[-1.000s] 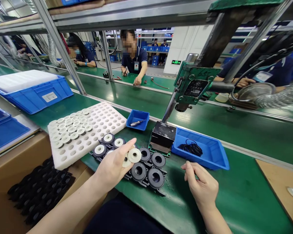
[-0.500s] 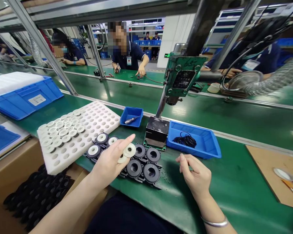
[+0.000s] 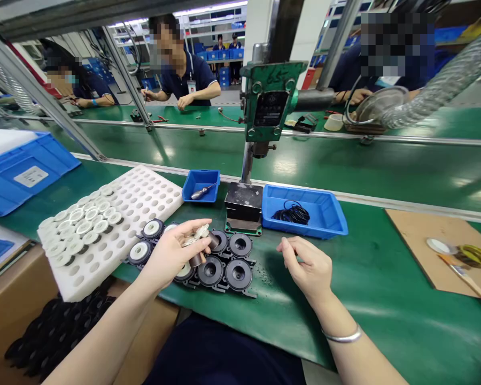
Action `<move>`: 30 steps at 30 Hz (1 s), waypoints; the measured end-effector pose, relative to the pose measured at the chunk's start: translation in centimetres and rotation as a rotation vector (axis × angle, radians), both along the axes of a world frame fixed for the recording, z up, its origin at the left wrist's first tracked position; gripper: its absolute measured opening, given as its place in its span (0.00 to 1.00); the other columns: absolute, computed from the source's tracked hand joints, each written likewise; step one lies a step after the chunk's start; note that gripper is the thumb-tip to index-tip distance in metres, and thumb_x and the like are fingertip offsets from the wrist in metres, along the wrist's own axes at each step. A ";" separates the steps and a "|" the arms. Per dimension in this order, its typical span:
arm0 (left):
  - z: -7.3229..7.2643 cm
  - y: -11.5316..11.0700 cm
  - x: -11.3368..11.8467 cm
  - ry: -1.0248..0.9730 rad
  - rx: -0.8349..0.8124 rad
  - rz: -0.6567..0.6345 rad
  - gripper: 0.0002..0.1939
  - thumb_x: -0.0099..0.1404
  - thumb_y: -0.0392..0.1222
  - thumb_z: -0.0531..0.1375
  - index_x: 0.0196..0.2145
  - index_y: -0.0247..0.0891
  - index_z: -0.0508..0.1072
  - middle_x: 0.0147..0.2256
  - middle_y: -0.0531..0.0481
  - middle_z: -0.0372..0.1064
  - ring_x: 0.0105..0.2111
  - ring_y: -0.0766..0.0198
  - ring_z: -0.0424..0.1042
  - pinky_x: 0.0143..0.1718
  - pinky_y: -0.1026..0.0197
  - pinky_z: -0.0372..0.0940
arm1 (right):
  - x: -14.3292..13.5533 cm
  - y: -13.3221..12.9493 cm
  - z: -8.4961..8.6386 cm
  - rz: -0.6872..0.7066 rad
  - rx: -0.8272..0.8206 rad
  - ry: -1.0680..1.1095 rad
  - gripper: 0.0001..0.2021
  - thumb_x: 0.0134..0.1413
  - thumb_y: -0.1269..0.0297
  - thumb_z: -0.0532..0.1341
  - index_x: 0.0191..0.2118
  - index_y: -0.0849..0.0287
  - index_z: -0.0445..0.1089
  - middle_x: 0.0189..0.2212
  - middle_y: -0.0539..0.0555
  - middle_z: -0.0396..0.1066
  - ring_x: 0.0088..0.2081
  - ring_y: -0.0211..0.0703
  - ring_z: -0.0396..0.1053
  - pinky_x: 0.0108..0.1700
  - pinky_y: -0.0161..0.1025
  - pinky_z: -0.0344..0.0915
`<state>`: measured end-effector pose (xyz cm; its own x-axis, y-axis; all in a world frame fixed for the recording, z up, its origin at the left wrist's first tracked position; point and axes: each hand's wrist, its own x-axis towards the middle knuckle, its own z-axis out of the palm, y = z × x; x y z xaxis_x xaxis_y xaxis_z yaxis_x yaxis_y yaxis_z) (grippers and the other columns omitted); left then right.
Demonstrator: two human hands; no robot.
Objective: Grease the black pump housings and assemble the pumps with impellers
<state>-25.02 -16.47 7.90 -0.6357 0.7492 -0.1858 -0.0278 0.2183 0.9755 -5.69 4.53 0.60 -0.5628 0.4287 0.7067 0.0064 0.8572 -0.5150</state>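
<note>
My left hand (image 3: 166, 262) is closed around a couple of white impeller-like discs (image 3: 202, 231) with dark metal cylinders, held tilted over the black round housings (image 3: 239, 274). The housings stand in two rows on the green bench; those at the left end have white discs (image 3: 139, 251) in their centres, while those at the right show bare black recesses. Just right of them, my right hand (image 3: 308, 267) hovers with its thumb and fingers curled together; anything inside is hidden. A white foam tray (image 3: 144, 187) at left holds several more white discs (image 3: 92, 225) in its holes.
A green press (image 3: 270, 101) rises above a black block (image 3: 243, 200). Beside it are a blue bin (image 3: 328, 214) of black rings (image 3: 292, 213) and a small blue bin (image 3: 189, 184) with a screwdriver (image 3: 202, 192). Cardboard (image 3: 414, 243) with a brush (image 3: 465, 275) lies right. Co-workers sit opposite.
My left hand has turned the white discs, so their metal cylinders now show. My right hand stays curled in much the same place. The whole view has shifted slightly.
</note>
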 end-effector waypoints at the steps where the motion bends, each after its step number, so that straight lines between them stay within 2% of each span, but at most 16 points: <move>1: -0.1 0.1 0.0 0.032 -0.040 -0.010 0.27 0.60 0.48 0.68 0.55 0.40 0.72 0.33 0.50 0.76 0.24 0.67 0.72 0.28 0.64 0.69 | 0.0 0.0 0.0 -0.001 0.004 -0.001 0.12 0.60 0.76 0.61 0.26 0.61 0.70 0.22 0.49 0.71 0.25 0.32 0.69 0.32 0.31 0.64; 5: -0.8 0.7 -0.2 0.202 -0.170 -0.018 0.26 0.61 0.48 0.66 0.56 0.41 0.71 0.32 0.49 0.78 0.23 0.64 0.73 0.29 0.60 0.70 | 0.0 0.0 0.2 -0.001 0.011 0.000 0.12 0.61 0.76 0.60 0.25 0.61 0.69 0.22 0.49 0.71 0.26 0.33 0.69 0.32 0.31 0.64; 7: -1.0 0.8 -0.3 0.322 -0.197 -0.036 0.24 0.63 0.48 0.64 0.56 0.42 0.72 0.36 0.49 0.77 0.25 0.64 0.74 0.32 0.58 0.72 | 0.0 -0.1 0.2 -0.001 0.010 -0.005 0.12 0.61 0.76 0.60 0.26 0.60 0.69 0.22 0.49 0.71 0.26 0.33 0.69 0.32 0.31 0.64; 10: -1.3 0.9 -0.3 0.672 -0.168 -0.105 0.19 0.65 0.44 0.63 0.54 0.42 0.74 0.44 0.47 0.75 0.36 0.59 0.77 0.43 0.56 0.72 | 0.0 -0.1 0.2 0.007 0.012 0.000 0.12 0.60 0.76 0.60 0.26 0.60 0.69 0.22 0.49 0.71 0.26 0.33 0.69 0.32 0.32 0.64; 13: -1.6 1.1 0.0 0.995 -0.109 -0.189 0.17 0.67 0.41 0.62 0.54 0.40 0.73 0.44 0.46 0.74 0.45 0.58 0.75 0.48 0.57 0.68 | 0.0 -0.1 0.1 0.019 0.012 0.004 0.12 0.60 0.76 0.60 0.26 0.60 0.69 0.22 0.49 0.71 0.26 0.33 0.69 0.32 0.32 0.64; 16: -2.2 1.6 0.2 1.171 -0.139 -0.141 0.15 0.68 0.42 0.62 0.52 0.38 0.72 0.43 0.46 0.75 0.43 0.57 0.75 0.45 0.58 0.68 | 0.0 -0.1 0.0 0.023 0.010 -0.003 0.12 0.60 0.76 0.60 0.26 0.60 0.69 0.23 0.50 0.71 0.26 0.33 0.69 0.32 0.32 0.64; 19: -2.6 2.0 0.2 1.295 -0.242 -0.066 0.15 0.67 0.48 0.63 0.48 0.37 0.72 0.42 0.46 0.77 0.41 0.55 0.76 0.39 0.58 0.68 | 0.0 0.0 0.0 0.025 0.010 -0.008 0.12 0.61 0.76 0.60 0.25 0.60 0.69 0.23 0.50 0.71 0.26 0.34 0.69 0.32 0.32 0.64; 22: -2.0 1.9 0.2 1.334 -0.373 -0.123 0.17 0.66 0.54 0.63 0.45 0.39 0.73 0.39 0.47 0.77 0.37 0.53 0.77 0.32 0.57 0.64 | 0.0 0.0 0.0 0.023 0.010 -0.011 0.13 0.62 0.74 0.59 0.25 0.59 0.68 0.22 0.50 0.71 0.26 0.34 0.69 0.31 0.33 0.64; 24: -1.1 1.4 0.5 1.286 -0.386 -0.120 0.21 0.64 0.59 0.62 0.46 0.40 0.73 0.41 0.46 0.76 0.38 0.52 0.76 0.33 0.57 0.64 | 0.1 -0.1 0.1 0.025 0.006 -0.020 0.14 0.62 0.73 0.58 0.24 0.59 0.68 0.22 0.50 0.72 0.26 0.34 0.69 0.31 0.33 0.64; 27: -0.2 0.8 1.5 1.035 -0.254 -0.065 0.19 0.68 0.58 0.58 0.47 0.43 0.73 0.41 0.48 0.75 0.41 0.55 0.74 0.41 0.57 0.64 | 0.1 -0.2 0.1 0.022 -0.001 -0.044 0.15 0.64 0.71 0.57 0.24 0.58 0.68 0.23 0.51 0.72 0.26 0.35 0.70 0.31 0.34 0.64; 30: -0.5 0.4 2.9 0.745 -0.146 -0.123 0.13 0.73 0.52 0.53 0.47 0.44 0.72 0.38 0.50 0.72 0.40 0.59 0.72 0.44 0.59 0.64 | 0.0 -0.3 0.2 0.017 0.001 -0.061 0.16 0.64 0.70 0.57 0.24 0.58 0.68 0.22 0.51 0.73 0.26 0.35 0.70 0.31 0.34 0.65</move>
<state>-22.08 -16.06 7.41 -0.5458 0.8232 0.1563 0.6578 0.3054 0.6885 -5.65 4.23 0.77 -0.6120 0.4181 0.6713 0.0227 0.8578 -0.5135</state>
